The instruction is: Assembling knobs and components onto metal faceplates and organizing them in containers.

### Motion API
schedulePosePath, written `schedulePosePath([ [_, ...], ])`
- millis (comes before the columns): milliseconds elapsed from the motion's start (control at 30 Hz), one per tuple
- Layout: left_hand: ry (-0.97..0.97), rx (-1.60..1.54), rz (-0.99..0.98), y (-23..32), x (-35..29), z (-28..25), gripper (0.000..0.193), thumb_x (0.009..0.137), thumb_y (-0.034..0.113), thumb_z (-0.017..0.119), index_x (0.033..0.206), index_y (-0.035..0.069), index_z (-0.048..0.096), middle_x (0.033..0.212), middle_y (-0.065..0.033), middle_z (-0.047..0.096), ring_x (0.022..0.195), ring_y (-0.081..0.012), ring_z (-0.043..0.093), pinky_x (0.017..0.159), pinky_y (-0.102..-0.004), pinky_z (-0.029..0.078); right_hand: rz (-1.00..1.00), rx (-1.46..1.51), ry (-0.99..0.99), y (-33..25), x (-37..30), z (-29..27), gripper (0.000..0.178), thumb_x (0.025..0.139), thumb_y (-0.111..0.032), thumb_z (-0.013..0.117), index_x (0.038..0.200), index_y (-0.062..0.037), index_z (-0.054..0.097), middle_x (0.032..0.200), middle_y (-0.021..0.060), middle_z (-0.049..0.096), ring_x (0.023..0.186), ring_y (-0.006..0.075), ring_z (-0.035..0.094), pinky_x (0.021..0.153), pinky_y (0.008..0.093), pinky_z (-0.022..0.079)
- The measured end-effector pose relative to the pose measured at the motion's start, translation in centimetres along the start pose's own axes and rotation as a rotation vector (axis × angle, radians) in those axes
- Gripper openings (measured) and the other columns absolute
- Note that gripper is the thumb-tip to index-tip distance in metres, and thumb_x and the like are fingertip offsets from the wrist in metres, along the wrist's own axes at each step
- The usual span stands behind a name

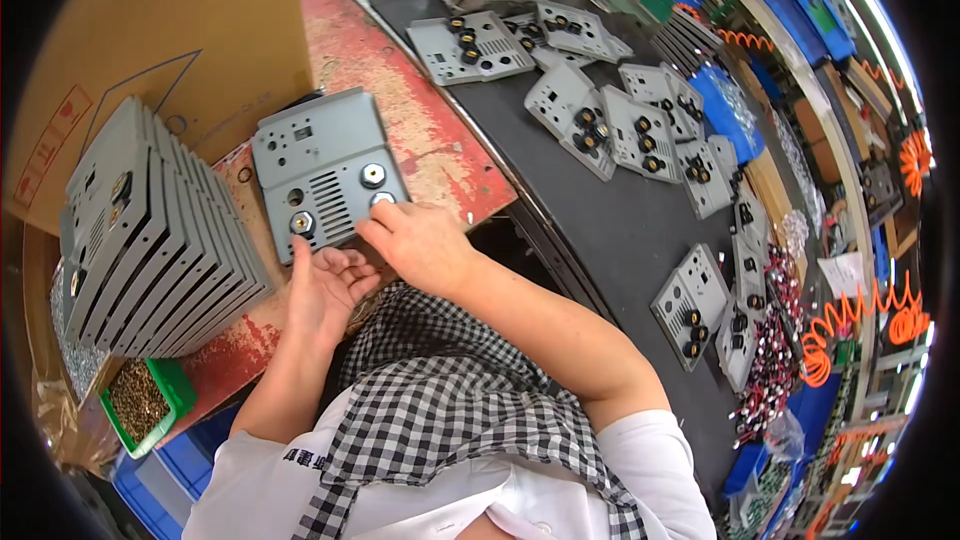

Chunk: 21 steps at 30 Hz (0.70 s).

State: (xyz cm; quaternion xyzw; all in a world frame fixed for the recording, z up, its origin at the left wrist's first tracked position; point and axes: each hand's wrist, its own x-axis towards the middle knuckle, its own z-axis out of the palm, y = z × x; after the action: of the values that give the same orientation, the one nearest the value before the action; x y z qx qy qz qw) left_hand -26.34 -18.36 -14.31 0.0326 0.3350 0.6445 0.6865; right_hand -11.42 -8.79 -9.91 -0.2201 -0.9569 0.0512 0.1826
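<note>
A grey metal panel (pixel 318 155) with round holes and a row of slots lies in front of me on the worn red bench. Three hex-shaped brass-centred fittings sit in it. My left hand (pixel 328 292) is palm up at the near left corner, its fingers loosely apart; its thumb reaches up to the lower left fitting (pixel 302 224). At the near right corner my right hand (pixel 425 243) is closed, fingertips drawn together beside the lower right fitting (pixel 382 199), which they partly cover. Anything between those fingertips is hidden.
A tall stack of grey panels (pixel 150 240) leans on the left, before a large cardboard box (pixel 190 30). Below it stands a green bin (pixel 165 395) of small brass parts. On the right, a dark conveyor belt (pixel 590 230) carries several panels with black knobs (pixel 640 140).
</note>
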Motion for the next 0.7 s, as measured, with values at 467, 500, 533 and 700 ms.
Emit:
schedulePosePath([
  [467,0.057,0.119,0.03,-0.6,0.1,0.6,0.046,0.091,0.049,0.047,0.078,0.006,0.057,0.089,-0.0104,0.061,0.088,-0.0242,0.058,0.084,-0.0371,0.048,0.129,0.042,0.183,0.6,-5.5,-0.8,0.039,0.069,-0.018,0.067,0.106,-0.009,0.058,0.106,0.0084,0.053,0.1,0.0276,0.053,0.085,0.0394,0.042],
  [500,0.034,0.142,0.031,-1.0,0.2,1.1,0.046,0.091,0.049,0.047,0.078,0.006,0.057,0.085,-0.0095,0.06,0.086,-0.0233,0.058,0.082,-0.0362,0.049,0.194,0.062,0.14,0.9,-7.5,-2.6,0.04,0.068,-0.018,0.068,0.106,-0.0094,0.058,0.106,0.0085,0.054,0.1,0.0278,0.053,0.086,0.0396,0.042],
  [533,-0.004,0.175,-0.001,-1.6,0.2,1.6,0.045,0.091,0.048,0.047,0.078,0.006,0.057,0.084,-0.0089,0.06,0.083,-0.0225,0.058,0.079,-0.0347,0.05,0.251,0.085,0.092,1.0,-9.4,-4.4,0.041,0.068,-0.019,0.07,0.106,-0.0098,0.059,0.106,0.0085,0.054,0.101,0.0279,0.053,0.086,0.0398,0.042],
  [700,-0.174,0.344,-0.119,-5.4,-1.1,4.5,0.039,0.094,0.041,0.046,0.083,0.005,0.055,0.082,-0.0085,0.058,0.076,-0.0194,0.059,0.071,-0.0311,0.052,0.791,-0.202,0.27,2.8,-22.7,-10.6,0.029,0.07,-0.019,0.07,0.098,-0.0127,0.064,0.092,0.0056,0.06,0.084,0.0249,0.061,0.069,0.0365,0.051],
])
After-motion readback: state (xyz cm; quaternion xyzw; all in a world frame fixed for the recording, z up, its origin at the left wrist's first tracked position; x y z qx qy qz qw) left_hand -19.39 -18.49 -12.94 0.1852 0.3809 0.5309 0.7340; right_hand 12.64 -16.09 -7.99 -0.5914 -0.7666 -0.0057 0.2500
